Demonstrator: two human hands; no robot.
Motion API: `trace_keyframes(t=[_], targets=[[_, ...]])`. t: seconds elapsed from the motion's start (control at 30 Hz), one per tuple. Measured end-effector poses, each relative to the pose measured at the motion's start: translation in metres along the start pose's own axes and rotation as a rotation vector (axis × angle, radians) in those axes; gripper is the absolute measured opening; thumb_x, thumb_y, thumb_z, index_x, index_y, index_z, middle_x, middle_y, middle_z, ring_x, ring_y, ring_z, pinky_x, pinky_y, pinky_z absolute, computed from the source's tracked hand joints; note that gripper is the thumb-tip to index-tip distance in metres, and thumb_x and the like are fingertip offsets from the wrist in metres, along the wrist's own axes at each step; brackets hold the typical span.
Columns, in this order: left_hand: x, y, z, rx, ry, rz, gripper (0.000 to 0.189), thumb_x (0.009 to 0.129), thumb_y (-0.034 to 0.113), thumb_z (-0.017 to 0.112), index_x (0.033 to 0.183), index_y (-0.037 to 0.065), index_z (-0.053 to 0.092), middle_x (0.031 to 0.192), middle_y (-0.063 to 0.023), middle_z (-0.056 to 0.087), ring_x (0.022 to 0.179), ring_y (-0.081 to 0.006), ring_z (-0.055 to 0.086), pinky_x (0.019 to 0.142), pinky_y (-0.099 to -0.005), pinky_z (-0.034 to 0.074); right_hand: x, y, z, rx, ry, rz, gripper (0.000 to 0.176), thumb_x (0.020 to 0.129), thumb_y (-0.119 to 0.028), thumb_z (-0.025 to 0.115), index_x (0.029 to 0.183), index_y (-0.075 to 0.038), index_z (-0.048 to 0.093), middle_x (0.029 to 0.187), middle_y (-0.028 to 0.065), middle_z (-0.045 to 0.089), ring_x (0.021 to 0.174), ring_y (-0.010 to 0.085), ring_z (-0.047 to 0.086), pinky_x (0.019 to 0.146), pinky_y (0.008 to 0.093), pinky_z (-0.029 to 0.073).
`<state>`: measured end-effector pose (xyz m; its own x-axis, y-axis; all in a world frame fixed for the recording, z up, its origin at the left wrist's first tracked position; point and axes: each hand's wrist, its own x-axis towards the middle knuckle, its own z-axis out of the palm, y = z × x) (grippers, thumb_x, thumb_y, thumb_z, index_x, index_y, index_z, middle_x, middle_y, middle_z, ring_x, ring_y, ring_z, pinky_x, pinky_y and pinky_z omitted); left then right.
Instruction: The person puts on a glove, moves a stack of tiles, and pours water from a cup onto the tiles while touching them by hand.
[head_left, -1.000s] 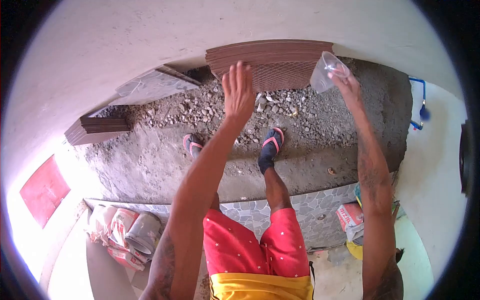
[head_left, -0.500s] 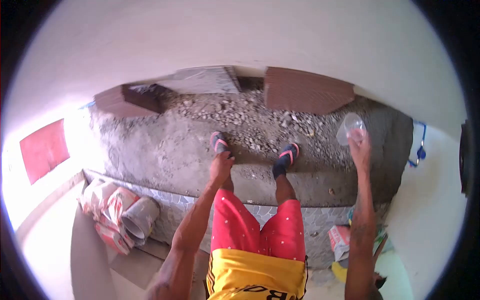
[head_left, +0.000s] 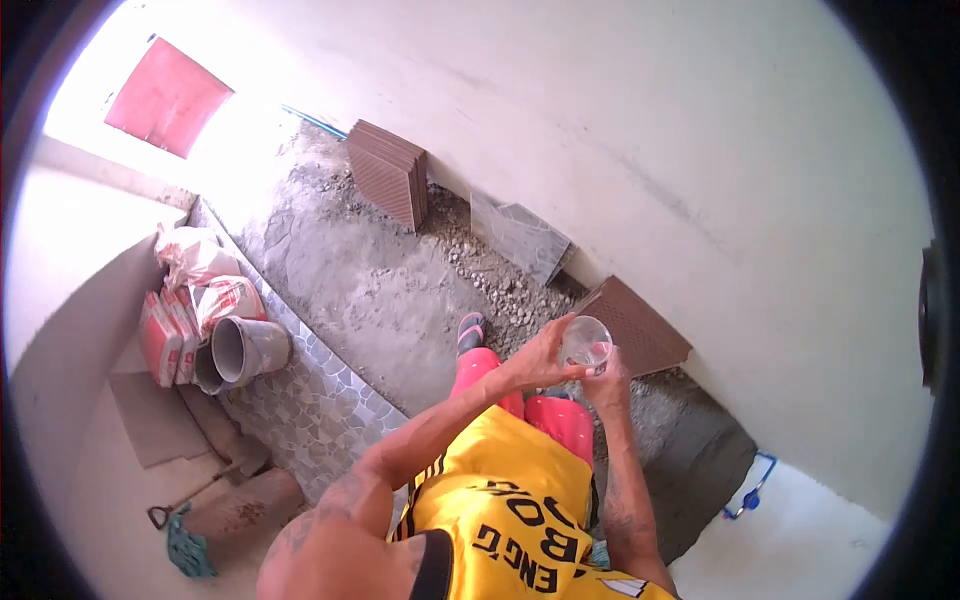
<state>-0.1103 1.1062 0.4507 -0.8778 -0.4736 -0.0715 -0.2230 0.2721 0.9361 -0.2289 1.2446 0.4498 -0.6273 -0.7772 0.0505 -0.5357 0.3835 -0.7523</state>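
Note:
A clear plastic container (head_left: 586,341) is between my two hands, in front of the brown tiles. My left hand (head_left: 543,357) has its fingers wrapped round the container's left side. On the other side, my right hand (head_left: 608,378) grips its lower right edge. Something small and pinkish shows through the clear plastic, too unclear to name.
Brown tiles (head_left: 640,325) and grey tiles (head_left: 520,237) lean on the wall, with another brown stack (head_left: 388,175) further left. Gravel (head_left: 480,275) lies along them. A grey bucket (head_left: 250,350), bags (head_left: 195,257) and a shovel (head_left: 240,455) are at the left.
The view has turned toward the left side. My left hand has come up from near my foot to the container, and my right hand has brought the container in to meet it.

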Motion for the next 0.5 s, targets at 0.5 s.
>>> trace_keyframes(t=[0.5], targets=[[-0.032,0.093,-0.045,0.076,0.025,-0.007,0.092,0.070,0.038,0.081,0.143,0.006,0.034,0.130,-0.0223,0.052,0.117,-0.0354,0.056,0.100,-0.0420,0.045,0.009,-0.051,-0.053,0.172,-0.425,-0.142,0.079,0.077,-0.041,0.078,0.136,-0.001,0.042,0.131,0.0212,0.055,0.122,0.0353,0.055,0.099,0.0428,0.046]])
